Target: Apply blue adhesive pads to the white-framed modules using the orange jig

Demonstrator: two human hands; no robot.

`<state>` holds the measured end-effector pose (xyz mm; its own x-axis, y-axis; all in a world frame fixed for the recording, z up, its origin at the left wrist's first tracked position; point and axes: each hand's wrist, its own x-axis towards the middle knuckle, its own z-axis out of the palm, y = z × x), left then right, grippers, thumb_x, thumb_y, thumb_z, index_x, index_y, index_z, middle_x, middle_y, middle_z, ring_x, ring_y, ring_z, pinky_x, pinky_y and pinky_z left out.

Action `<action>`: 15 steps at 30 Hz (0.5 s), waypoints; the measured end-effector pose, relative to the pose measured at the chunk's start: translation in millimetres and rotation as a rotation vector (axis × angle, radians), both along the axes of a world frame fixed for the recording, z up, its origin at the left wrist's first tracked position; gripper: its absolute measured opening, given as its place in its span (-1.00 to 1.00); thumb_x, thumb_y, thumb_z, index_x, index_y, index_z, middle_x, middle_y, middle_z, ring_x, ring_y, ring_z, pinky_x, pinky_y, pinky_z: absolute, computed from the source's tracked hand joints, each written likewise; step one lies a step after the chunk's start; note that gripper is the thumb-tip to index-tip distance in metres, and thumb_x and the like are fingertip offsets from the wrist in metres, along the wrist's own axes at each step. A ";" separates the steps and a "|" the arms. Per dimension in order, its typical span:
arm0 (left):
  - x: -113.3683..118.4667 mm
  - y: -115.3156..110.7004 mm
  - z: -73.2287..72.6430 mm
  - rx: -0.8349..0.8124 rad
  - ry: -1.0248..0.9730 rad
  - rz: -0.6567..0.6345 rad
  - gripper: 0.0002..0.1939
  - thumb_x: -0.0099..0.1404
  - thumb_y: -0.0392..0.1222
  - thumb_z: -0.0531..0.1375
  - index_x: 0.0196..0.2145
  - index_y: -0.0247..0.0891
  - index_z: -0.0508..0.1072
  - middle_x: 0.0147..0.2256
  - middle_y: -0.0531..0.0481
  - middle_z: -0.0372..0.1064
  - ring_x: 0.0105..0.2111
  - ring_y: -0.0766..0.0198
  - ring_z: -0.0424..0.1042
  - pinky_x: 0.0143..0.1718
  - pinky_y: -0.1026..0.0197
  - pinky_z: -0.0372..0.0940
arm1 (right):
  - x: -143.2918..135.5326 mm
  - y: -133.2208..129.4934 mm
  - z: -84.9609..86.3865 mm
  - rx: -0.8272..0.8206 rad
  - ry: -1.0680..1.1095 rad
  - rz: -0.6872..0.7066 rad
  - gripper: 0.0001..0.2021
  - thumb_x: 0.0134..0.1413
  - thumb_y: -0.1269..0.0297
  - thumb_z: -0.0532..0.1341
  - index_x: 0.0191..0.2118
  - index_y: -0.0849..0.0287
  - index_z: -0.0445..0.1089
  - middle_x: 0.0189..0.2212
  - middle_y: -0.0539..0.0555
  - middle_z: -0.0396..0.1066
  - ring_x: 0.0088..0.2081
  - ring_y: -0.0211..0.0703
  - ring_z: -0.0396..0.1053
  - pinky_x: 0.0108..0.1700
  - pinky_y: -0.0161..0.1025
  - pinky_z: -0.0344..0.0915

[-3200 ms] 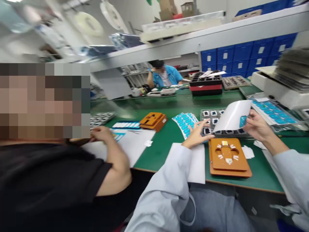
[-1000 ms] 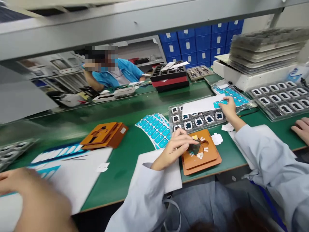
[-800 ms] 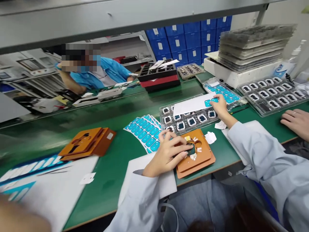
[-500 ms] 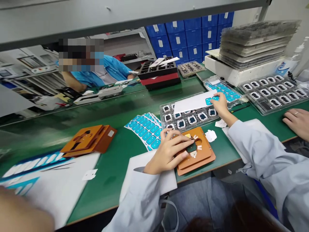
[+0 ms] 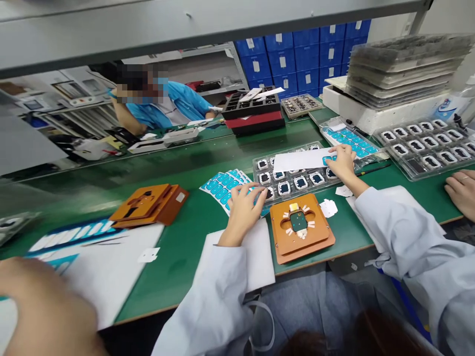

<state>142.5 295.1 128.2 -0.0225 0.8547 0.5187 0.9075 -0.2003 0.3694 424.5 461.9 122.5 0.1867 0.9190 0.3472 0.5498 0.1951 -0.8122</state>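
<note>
My right hand (image 5: pixel 342 162) pinches the right end of a white sticker strip (image 5: pixel 300 160), which has a few blue pieces at that end. The strip lies over a clear tray (image 5: pixel 309 190) of small square frames. My left hand (image 5: pixel 245 207) is off the fixture, fingers spread, above the fanned blue sticker sheets (image 5: pixel 218 187) and the tray's left corner. In front of me is an orange fixture (image 5: pixel 282 241) with a dark square part (image 5: pixel 299 221) in its recess and white tabs around it.
A second orange fixture (image 5: pixel 148 205) stands to the left. White foam sheets (image 5: pixel 256 262) lie at the table edge. Another frame tray (image 5: pixel 423 148) and stacked trays (image 5: pixel 401 74) are at the right. Other people's hands show at left (image 5: pixel 48 306) and right (image 5: pixel 462 190).
My left hand has left the orange fixture and moved up and left toward the blue sheets, uncovering the square part. My right hand still holds the strip. The whole view has shifted slightly.
</note>
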 end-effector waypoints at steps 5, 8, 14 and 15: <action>-1.6 1.2 -6.3 -0.166 0.116 0.002 -0.65 0.40 0.08 0.10 -0.16 -0.07 0.64 0.18 -0.15 0.31 0.14 -0.24 0.11 0.04 -0.32 0.12 | -6.8 -23.6 13.6 0.141 -0.196 0.054 -0.75 -0.12 0.39 0.26 -0.23 0.08 0.36 0.15 0.22 0.14 0.17 0.40 -0.03 0.08 0.42 0.05; 1.6 0.3 -2.3 -0.168 0.098 -0.031 -0.71 0.36 0.05 0.17 -0.27 -0.12 0.65 0.15 -0.13 0.37 0.13 -0.22 0.14 0.04 -0.32 0.14 | -13.5 -35.2 19.4 0.271 -0.263 0.180 -0.84 -0.03 0.37 0.24 -0.25 0.08 0.38 0.12 0.21 0.21 0.12 0.33 0.08 0.09 0.35 0.10; -2.5 6.1 0.8 -0.074 -0.186 -0.110 -0.76 0.25 0.00 0.31 -0.47 -0.19 0.56 0.03 -0.13 0.51 0.04 -0.10 0.33 0.12 -0.24 0.18 | -28.8 -50.3 23.1 0.481 -0.326 0.580 -0.93 0.10 0.33 0.19 -0.35 0.08 0.42 -0.05 0.15 0.39 0.03 0.14 0.28 0.13 0.15 0.18; -2.1 5.2 2.4 -0.050 -0.242 -0.155 -0.75 0.26 0.02 0.30 -0.46 -0.18 0.55 0.00 -0.13 0.53 0.02 -0.07 0.36 0.12 -0.22 0.19 | -30.6 -52.7 24.1 0.483 -0.318 0.652 -0.92 0.12 0.33 0.18 -0.35 0.09 0.43 -0.09 0.15 0.42 0.00 0.11 0.32 0.10 0.11 0.21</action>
<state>140.4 300.3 130.6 -0.0081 0.8822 0.4709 0.7517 -0.3052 0.5846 393.9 409.2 146.6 -0.4974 0.5473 0.6731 0.3951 0.8337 -0.3859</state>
